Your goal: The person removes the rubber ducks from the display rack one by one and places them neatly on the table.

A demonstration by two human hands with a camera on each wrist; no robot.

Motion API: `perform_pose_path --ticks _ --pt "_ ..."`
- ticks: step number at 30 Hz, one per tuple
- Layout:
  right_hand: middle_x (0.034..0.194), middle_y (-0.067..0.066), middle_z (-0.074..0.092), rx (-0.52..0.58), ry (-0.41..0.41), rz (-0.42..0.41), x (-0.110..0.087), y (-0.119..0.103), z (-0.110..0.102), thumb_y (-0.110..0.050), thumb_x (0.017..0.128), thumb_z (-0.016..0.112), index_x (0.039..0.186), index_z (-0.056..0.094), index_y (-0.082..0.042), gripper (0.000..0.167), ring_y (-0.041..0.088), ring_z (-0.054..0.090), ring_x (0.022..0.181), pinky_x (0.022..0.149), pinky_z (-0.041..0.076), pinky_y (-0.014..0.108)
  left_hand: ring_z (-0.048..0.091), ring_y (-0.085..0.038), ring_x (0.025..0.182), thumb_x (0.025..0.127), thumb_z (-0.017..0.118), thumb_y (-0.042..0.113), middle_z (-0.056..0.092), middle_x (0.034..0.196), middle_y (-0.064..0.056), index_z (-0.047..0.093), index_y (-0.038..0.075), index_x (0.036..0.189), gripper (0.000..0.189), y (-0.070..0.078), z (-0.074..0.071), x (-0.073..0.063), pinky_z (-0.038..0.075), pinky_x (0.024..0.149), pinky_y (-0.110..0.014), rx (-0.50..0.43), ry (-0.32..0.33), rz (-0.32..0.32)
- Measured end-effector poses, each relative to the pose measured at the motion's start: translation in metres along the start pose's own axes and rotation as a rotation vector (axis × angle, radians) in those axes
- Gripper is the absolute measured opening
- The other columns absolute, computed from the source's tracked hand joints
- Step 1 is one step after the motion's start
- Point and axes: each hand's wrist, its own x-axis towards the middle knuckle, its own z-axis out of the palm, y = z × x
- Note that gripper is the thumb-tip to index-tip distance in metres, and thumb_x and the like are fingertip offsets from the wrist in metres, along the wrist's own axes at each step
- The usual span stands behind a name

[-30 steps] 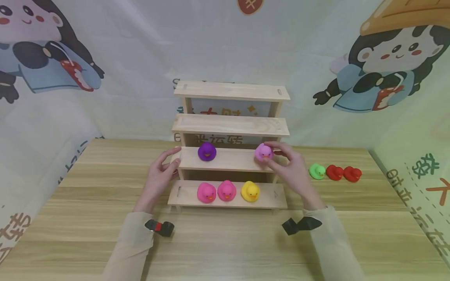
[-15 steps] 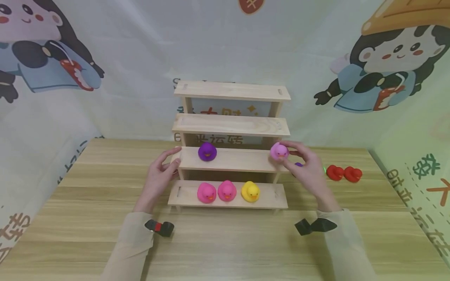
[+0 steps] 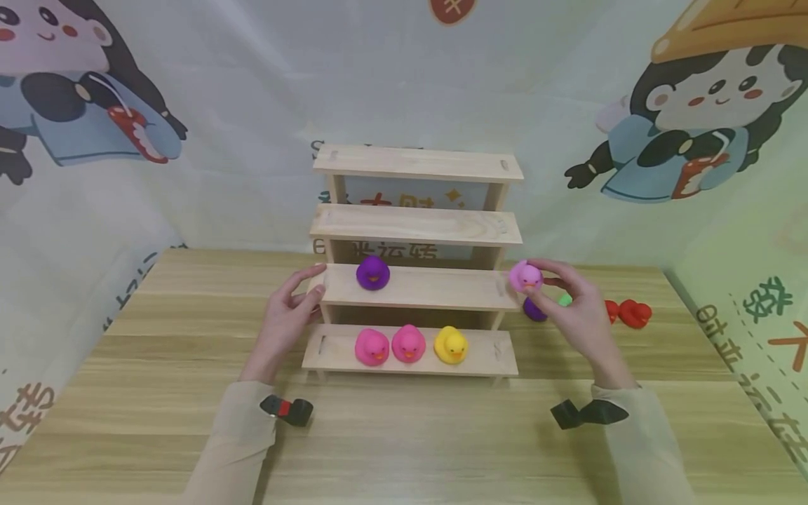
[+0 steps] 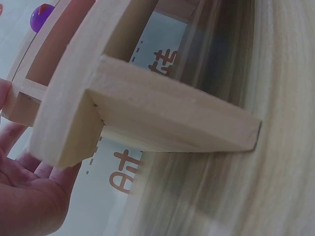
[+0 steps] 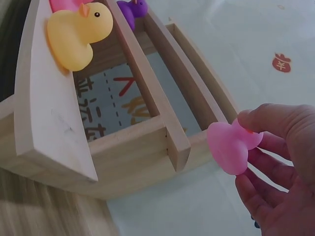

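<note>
My right hand (image 3: 583, 319) pinches a light pink rubber duck (image 3: 524, 278) between thumb and fingertips, just off the right end of the second step of a wooden tiered shelf (image 3: 435, 286). In the right wrist view the duck (image 5: 230, 146) hangs clear of the boards. With thumb and fingers, my left hand (image 3: 285, 312) holds the left end of that same step. A purple duck (image 3: 373, 273) sits on the step's left part. The lowest step carries two hot pink ducks (image 3: 408, 344) and a yellow duck (image 3: 451, 345).
On the table right of the shelf sit another purple duck (image 3: 534, 309), a green duck (image 3: 564, 299) partly behind my right hand, and red ducks (image 3: 635, 313). The two upper steps (image 3: 416, 223) rise behind. A printed cloth backdrop (image 3: 252, 105) hangs close at the back.
My right hand has carried the light pink duck rightward, from over the second step to past its right end. The purple duck on the table has come into sight. My left hand stays put.
</note>
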Motion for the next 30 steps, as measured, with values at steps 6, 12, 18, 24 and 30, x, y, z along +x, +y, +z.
perform_pose_path --ticks 6,12,18,24,30 --pt "0.12 0.02 0.062 -0.008 -0.001 0.007 -0.005 0.006 -0.006 0.006 0.084 0.07 0.119 0.063 0.006 0.035 0.002 0.053 0.104 0.088 0.044 0.016 0.065 -0.009 0.095 0.1 0.054 0.016 0.058 0.122 -0.03 0.049 0.011 0.141 0.042 0.0 0.0 0.0 0.052 0.087 -0.033 0.004 -0.001 -0.008" --pt "0.123 0.018 0.061 -0.06 -0.009 0.056 -0.012 0.014 -0.014 0.002 0.086 0.071 0.122 0.062 0.004 0.038 -0.003 0.054 0.1 0.081 0.047 0.012 0.064 -0.011 0.099 0.101 0.053 0.016 0.056 0.125 -0.03 0.047 0.01 0.142 0.043 0.0 0.0 -0.002 0.05 0.089 -0.034 0.007 -0.007 -0.018" --pt "0.119 0.022 0.063 -0.077 -0.002 0.019 -0.017 0.022 -0.02 0.007 0.083 0.071 0.12 0.062 0.008 0.038 -0.003 0.055 0.1 0.083 0.046 0.011 0.065 -0.008 0.096 0.1 0.054 0.017 0.059 0.121 -0.028 0.048 0.011 0.142 0.042 -0.001 0.0 -0.001 0.051 0.088 -0.034 0.012 -0.002 -0.016" --pt "0.119 0.02 0.063 -0.11 -0.016 0.053 -0.022 0.028 -0.026 0.003 0.084 0.072 0.12 0.063 0.006 0.037 -0.004 0.054 0.099 0.084 0.045 0.011 0.065 -0.008 0.095 0.1 0.054 0.016 0.061 0.118 -0.026 0.049 0.011 0.141 0.042 0.0 0.0 -0.001 0.051 0.087 -0.034 0.016 0.004 -0.015" --pt "0.119 0.02 0.063 -0.12 -0.032 0.082 -0.029 0.035 -0.031 0.002 0.085 0.072 0.121 0.063 0.006 0.037 -0.005 0.056 0.098 0.089 0.043 0.013 0.065 -0.008 0.095 0.1 0.054 0.017 0.062 0.116 -0.024 0.049 0.011 0.141 0.042 0.002 0.0 0.0 0.052 0.086 -0.032 0.028 0.005 -0.019"
